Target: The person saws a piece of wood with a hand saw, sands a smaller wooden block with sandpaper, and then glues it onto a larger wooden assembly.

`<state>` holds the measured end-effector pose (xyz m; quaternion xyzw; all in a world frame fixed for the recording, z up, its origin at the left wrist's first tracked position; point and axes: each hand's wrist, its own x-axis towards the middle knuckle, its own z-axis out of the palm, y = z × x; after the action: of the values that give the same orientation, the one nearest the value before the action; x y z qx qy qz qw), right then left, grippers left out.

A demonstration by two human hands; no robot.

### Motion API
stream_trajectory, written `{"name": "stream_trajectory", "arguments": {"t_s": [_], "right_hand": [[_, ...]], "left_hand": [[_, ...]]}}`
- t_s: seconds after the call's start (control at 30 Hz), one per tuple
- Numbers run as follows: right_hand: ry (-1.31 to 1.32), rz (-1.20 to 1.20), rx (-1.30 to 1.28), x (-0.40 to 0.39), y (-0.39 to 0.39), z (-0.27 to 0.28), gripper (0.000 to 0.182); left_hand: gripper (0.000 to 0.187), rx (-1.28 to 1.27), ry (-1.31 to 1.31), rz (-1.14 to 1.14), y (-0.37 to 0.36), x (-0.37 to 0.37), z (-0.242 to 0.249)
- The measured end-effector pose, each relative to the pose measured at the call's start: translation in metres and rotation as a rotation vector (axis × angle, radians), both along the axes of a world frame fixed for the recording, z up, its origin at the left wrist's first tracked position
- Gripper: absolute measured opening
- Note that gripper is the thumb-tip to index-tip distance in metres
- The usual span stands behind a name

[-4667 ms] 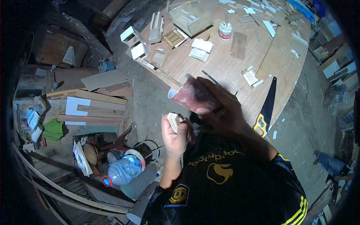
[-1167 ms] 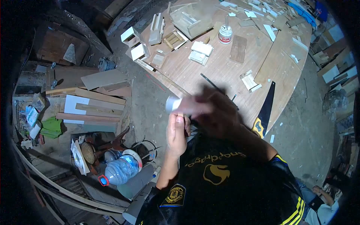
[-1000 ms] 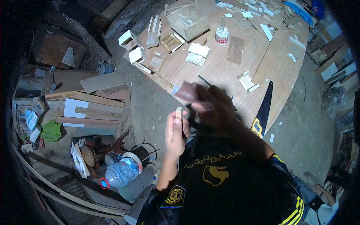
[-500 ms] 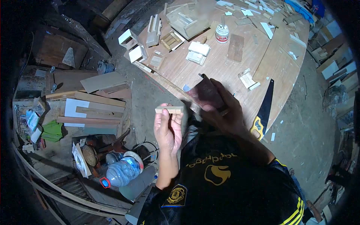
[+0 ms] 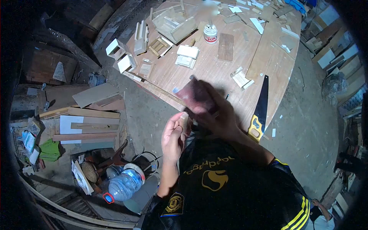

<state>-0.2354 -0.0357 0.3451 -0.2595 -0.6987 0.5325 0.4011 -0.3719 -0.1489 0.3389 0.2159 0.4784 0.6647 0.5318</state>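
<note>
My left hand [image 5: 173,138] is closed around a small pale strip of wood [image 5: 184,118], its end showing above the fingers. My right hand [image 5: 223,119] grips a curled, reddish-brown sheet of sandpaper [image 5: 194,94], just above and to the right of the strip. Both hands are in front of my body, near the edge of the round wooden table [image 5: 209,73]. Behind the sandpaper on the table lie stacked white-faced blocks [image 5: 187,56] and a small wooden assembly [image 5: 241,78].
A handsaw [image 5: 261,103] rests at the table's right edge. Further back are a white jar [image 5: 210,34], a brown board [image 5: 226,47], a wooden box [image 5: 176,28] and many offcuts. To the left stands a large water bottle [image 5: 124,184]. Another person [image 5: 323,214] is partly visible at lower right.
The wood strip has turned from lying crosswise to pointing away, end up. My left hand has moved slightly right, and the sandpaper has come left, closer to it.
</note>
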Motion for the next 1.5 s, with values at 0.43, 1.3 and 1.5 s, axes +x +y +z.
{"name": "stream_trajectory", "arguments": {"t_s": [0.43,1.3,1.5], "right_hand": [[-0.098,0.149,0.186,0.001,0.006,0.016,0.064],[-0.057,0.162,0.317,-0.008,0.012,0.031,0.067],[0.090,0.092,-0.313,-0.013,0.029,0.052,0.056]], "left_hand": [[0.037,-0.104,0.644,0.096,-0.007,-0.003,-0.005],[0.039,0.073,0.414,0.070,-0.005,-0.003,-0.006],[0.036,0.204,0.126,-0.012,-0.003,-0.003,0.003]]}}
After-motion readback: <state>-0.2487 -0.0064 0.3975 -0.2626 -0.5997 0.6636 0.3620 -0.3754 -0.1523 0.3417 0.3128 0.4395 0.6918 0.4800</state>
